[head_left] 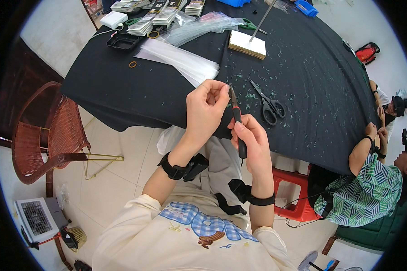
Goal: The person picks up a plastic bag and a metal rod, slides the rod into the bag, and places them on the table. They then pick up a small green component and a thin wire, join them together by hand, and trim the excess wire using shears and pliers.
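Over the table's near edge, my left hand is raised with thumb and forefinger pinched together; anything between them is too small to make out. Just right of it, my right hand grips a slim tool with a black-and-red handle and a pointed metal end. The metal tip reaches up beside my left fingertips. To the right, a pair of black-handled scissors lies on the black cloth, blades pointing away. Small green scraps are scattered around them.
Clear plastic sleeves spread at the back left, near packets, a black tray and green-handled scissors. A metal rod stands on a white-topped block. Right: a person in a green patterned shirt and a red stool.
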Available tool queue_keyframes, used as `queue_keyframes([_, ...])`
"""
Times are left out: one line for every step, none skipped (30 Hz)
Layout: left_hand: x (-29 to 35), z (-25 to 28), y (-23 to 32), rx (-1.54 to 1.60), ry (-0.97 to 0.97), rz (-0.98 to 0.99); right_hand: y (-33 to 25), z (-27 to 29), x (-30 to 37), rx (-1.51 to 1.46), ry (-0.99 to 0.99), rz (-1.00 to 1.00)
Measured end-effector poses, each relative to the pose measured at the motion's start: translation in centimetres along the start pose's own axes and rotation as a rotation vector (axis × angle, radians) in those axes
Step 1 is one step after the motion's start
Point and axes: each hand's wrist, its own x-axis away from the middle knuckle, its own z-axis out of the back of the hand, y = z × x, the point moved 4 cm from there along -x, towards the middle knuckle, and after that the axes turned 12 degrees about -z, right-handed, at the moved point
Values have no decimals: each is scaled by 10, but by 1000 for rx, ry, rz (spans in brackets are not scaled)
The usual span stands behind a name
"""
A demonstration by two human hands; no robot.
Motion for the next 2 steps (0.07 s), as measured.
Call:
queue_keyframes([0,0,0,5,9,-11,0,0,0,4,-2,3])
queue_keyframes([0,0,-1,-2,11,-18,-1,0,1,7,-4,6])
